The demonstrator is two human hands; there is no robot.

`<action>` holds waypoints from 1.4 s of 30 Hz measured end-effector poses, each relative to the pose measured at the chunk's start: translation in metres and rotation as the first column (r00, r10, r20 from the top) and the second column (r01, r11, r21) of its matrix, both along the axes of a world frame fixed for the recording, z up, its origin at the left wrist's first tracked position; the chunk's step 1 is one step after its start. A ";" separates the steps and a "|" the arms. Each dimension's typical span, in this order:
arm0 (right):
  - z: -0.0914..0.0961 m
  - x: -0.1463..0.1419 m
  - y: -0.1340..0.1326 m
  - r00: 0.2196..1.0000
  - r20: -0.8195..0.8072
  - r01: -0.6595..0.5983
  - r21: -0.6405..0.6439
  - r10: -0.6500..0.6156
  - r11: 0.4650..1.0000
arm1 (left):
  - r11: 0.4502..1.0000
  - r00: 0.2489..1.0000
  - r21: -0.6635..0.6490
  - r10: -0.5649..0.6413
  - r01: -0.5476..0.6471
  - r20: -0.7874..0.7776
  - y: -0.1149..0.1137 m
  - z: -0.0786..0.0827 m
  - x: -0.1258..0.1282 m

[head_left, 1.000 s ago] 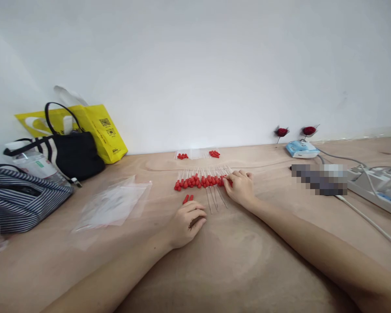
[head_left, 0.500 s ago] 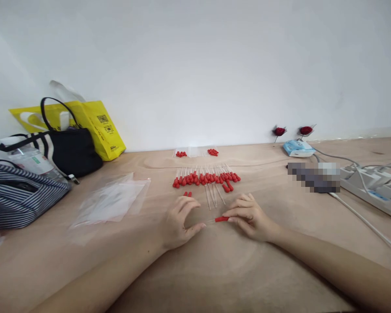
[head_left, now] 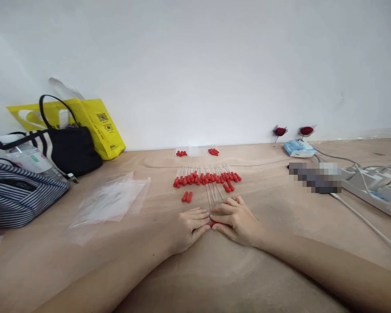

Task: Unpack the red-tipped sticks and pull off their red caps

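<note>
On the near half of the wooden table (head_left: 215,278), fingertips of both hands nearly meeting. In the right hand (head_left: 239,221): one red bulb (head_left: 214,224), pinched between thumb and fingers, only a small piece showing, lying roughly crosswise. Left hand (head_left: 189,227): thumb and fingers drawn together right by the left end of that bulb; inside of the grip hidden, so impossible to tell whether pinching anything or merely touching. Both hands low, close to the wood.

Just beyond the right fingers: a few loose clear tubes (head_left: 211,195), slightly fanned, near ends by the fingertips. Beyond the left hand: two separate bulbs (head_left: 189,197), side by side, leaning the same way. Right of the tubes: two slanted bulbs (head_left: 230,186), just below the long row.

Further out: row of red-bulbed droppers (head_left: 202,178), bulbs toward the hands, thin clear stems toward the wall (head_left: 195,74). At the wall's foot: clear plastic (head_left: 195,151), with a cluster of red bulbs at either end.

Off left: flat zip bags (head_left: 112,202), overlapping; then striped pouch (head_left: 22,198), black handbag (head_left: 76,150), yellow bag (head_left: 112,130) behind. Off right: pixelated object (head_left: 314,177), power strip (head_left: 374,191) with plugs, blue-and-white packet (head_left: 299,148), two dark red flowers (head_left: 280,131).
</note>
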State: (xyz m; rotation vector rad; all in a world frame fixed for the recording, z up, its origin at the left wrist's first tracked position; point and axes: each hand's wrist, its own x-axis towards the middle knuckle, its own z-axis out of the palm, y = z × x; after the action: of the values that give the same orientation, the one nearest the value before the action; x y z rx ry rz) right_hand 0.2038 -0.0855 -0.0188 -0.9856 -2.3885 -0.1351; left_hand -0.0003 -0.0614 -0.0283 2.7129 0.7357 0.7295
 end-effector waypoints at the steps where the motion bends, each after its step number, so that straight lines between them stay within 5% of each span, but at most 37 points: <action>1: -0.001 -0.001 0.000 1.000 -0.007 -0.008 0.012 0.008 1.000 | 1.000 1.000 0.008 0.000 0.000 0.003 0.000 0.000 0.000; 11: -0.007 -0.001 -0.003 0.978 -0.173 -0.081 0.190 0.114 0.978 | 0.995 1.000 0.098 0.001 0.002 -0.028 -0.007 0.009 0.002; 42: -0.011 0.003 -0.009 0.931 -0.299 -0.167 0.162 0.209 0.973 | 0.959 0.995 0.274 -0.087 0.073 0.040 -0.012 0.010 -0.001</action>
State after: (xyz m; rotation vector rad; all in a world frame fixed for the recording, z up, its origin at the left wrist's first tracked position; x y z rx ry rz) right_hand 0.2068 -0.0946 -0.0296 -0.6557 -2.1343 -0.0604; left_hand -0.0012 -0.0737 -0.0185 2.9343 0.5451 0.9396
